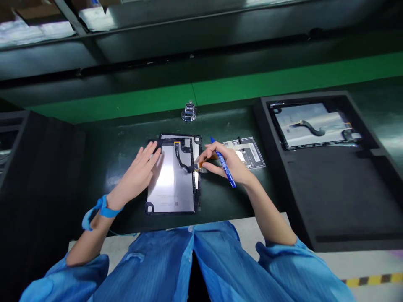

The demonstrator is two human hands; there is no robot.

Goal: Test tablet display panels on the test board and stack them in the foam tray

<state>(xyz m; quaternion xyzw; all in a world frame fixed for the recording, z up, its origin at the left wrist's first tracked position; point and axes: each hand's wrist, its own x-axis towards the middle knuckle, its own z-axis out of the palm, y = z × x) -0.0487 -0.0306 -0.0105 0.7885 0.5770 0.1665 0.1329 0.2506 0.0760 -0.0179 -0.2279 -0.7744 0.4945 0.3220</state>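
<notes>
A tablet display panel with a silvery back and black frame lies on the dark green bench, partly over a second panel. My left hand lies with fingers stretched out along the upper left edge of the top panel. A black ribbon cable runs down the panel's back to its right edge. There, the thumb and fingertips of my right hand pinch an orange flex cable beside the ribbon's end. A blue marker pen is also held across that hand's fingers.
Just right, a dark printed board with a white label lies partly behind my right hand. A metal tally counter stands behind the panels. To the right, a black foam tray holds another display panel. More black foam stands at left.
</notes>
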